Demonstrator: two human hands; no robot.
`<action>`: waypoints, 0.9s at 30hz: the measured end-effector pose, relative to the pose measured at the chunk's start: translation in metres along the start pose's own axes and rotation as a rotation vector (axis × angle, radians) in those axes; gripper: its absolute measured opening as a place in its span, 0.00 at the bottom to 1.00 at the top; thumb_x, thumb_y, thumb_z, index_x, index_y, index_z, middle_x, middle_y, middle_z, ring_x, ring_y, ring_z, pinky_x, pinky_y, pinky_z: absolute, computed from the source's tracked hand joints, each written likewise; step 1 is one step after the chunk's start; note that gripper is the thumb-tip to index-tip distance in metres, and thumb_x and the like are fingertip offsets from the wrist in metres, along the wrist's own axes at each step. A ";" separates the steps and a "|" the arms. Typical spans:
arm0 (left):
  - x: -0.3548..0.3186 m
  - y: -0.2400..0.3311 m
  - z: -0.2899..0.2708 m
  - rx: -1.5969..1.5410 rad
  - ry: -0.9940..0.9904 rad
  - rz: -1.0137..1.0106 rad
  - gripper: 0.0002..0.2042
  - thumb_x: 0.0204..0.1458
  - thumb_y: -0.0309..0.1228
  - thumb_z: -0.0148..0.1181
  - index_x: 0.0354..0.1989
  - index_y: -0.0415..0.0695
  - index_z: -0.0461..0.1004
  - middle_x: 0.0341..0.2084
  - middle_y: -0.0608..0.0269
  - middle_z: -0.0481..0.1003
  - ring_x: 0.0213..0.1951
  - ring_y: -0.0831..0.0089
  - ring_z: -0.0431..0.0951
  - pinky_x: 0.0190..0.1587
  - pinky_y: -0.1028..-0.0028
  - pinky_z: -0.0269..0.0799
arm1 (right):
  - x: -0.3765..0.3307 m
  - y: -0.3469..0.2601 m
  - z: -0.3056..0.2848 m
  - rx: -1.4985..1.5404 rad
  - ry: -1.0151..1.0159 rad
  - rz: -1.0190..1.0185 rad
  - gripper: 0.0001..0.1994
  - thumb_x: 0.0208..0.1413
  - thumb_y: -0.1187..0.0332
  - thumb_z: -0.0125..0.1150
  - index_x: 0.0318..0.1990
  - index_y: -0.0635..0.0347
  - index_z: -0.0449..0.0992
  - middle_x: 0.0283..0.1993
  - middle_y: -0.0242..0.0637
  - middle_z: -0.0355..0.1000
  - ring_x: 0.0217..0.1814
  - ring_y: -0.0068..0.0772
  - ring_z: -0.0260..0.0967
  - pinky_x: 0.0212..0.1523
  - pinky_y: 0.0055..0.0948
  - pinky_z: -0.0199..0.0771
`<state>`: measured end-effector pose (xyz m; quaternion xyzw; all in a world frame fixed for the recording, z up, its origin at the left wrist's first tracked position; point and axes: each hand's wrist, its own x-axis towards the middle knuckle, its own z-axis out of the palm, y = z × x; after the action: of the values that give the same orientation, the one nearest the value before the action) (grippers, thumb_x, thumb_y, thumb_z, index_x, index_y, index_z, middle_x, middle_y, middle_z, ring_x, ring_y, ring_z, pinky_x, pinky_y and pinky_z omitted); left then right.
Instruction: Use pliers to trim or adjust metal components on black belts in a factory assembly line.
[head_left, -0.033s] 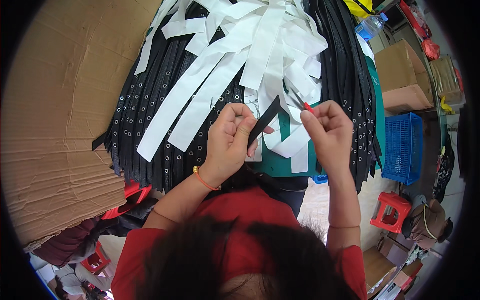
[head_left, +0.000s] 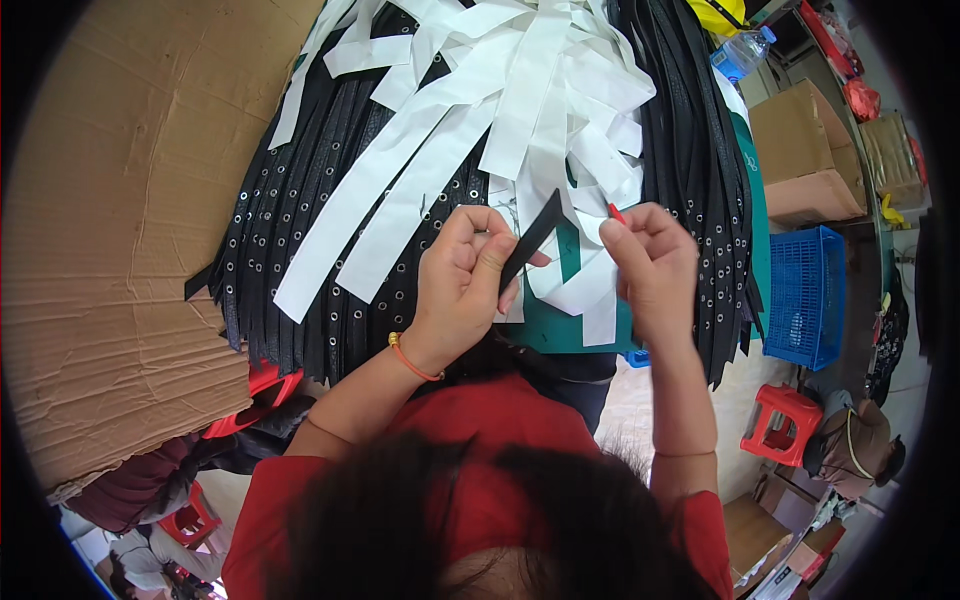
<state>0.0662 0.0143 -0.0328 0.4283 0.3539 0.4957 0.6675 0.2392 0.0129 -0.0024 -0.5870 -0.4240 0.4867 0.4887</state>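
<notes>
My left hand (head_left: 468, 275) is closed on a black strap (head_left: 530, 238), its cut end sticking up to the right between thumb and fingers. An orange bracelet with a gold bead circles that wrist. Just to the right, my right hand (head_left: 655, 262) is closed on a small red-handled tool (head_left: 615, 213). Only a bit of red shows above the thumb; its metal part cannot be made out now. Under and beyond both hands lie loose white strips (head_left: 400, 215), heaped over black straps with metal eyelets (head_left: 310, 235).
More black straps (head_left: 690, 150) hang at the right over a green mat (head_left: 570, 335). A large cardboard sheet (head_left: 120, 250) stands at the left. To the right are a water bottle (head_left: 742, 55), an open carton (head_left: 805, 150), a blue crate (head_left: 803, 298) and a red stool (head_left: 780, 425).
My right hand has shifted slightly left with the red-handled tool, whose thin metal part showed before. The strap end in my left hand has barely moved.
</notes>
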 end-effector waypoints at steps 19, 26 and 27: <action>-0.002 -0.006 0.011 -0.081 0.039 -0.033 0.12 0.48 0.20 0.55 0.41 0.38 0.65 0.35 0.58 0.72 0.33 0.76 0.75 0.34 0.78 0.73 | -0.001 0.003 0.029 0.263 0.059 0.092 0.05 0.47 0.75 0.58 0.25 0.61 0.69 0.11 0.19 0.55 0.08 0.07 0.44 0.09 0.14 0.37; 0.005 -0.021 0.004 0.004 0.019 0.116 0.05 0.51 0.19 0.52 0.36 0.36 0.66 0.27 0.67 0.70 0.28 0.85 0.70 0.30 0.86 0.67 | -0.003 0.007 0.035 0.137 0.045 -0.043 0.07 0.47 0.73 0.60 0.30 0.64 0.68 0.16 0.21 0.62 0.15 0.07 0.51 0.15 0.12 0.45; 0.006 -0.022 0.004 -0.051 0.051 0.122 0.04 0.52 0.20 0.51 0.35 0.36 0.66 0.25 0.67 0.70 0.26 0.86 0.69 0.28 0.86 0.66 | -0.006 0.008 0.034 0.011 0.060 -0.148 0.09 0.47 0.72 0.61 0.32 0.66 0.68 0.19 0.23 0.65 0.18 0.07 0.54 0.18 0.11 0.50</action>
<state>0.0794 0.0164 -0.0521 0.4190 0.3313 0.5549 0.6378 0.2049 0.0109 -0.0112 -0.5656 -0.4485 0.4340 0.5391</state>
